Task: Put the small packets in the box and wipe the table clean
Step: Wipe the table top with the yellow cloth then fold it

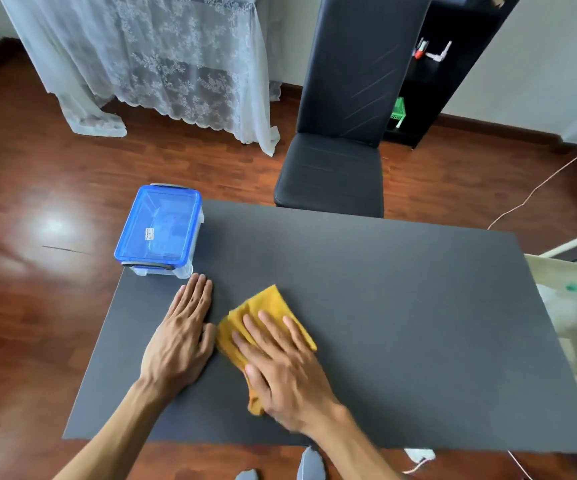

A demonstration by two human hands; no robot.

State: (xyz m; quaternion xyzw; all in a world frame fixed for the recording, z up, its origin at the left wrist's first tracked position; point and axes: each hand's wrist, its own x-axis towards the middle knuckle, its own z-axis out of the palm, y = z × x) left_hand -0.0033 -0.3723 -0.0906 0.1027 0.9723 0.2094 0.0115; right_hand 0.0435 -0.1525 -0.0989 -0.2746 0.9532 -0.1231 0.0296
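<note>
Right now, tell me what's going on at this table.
A person is wiping the dark table. The right hand presses a yellow cloth flat on it, while the left hand rests open beside the cloth. The blue-lidded box sits closed at the far left corner. No loose packets show on the tabletop.
</note>
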